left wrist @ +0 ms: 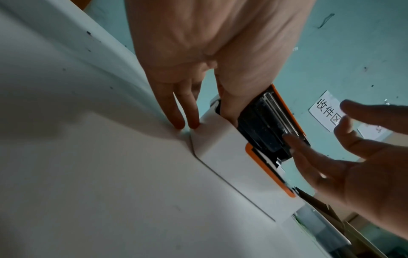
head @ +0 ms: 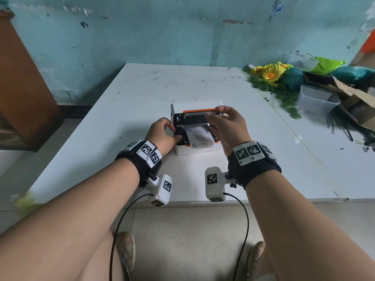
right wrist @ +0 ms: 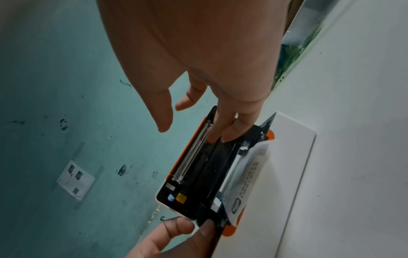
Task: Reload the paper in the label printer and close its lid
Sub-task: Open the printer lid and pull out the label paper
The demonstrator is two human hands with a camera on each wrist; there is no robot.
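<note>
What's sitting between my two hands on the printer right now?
In the head view, the printed paper strip lies between the left hand and right hand, curling out of the open printer.

Not much can actually be read here. Three big characters, 设件区 as far as can be told, are printed on a white paper sign (left wrist: 326, 111) stuck to the teal wall (left wrist: 353, 52). "HO1" is just made out on the label paper (head: 197, 136) in the label printer (head: 183, 152); its smaller print is blurred. A yellow warning triangle sticker (right wrist: 181, 198) is stuck inside the printer's black interior.
</note>
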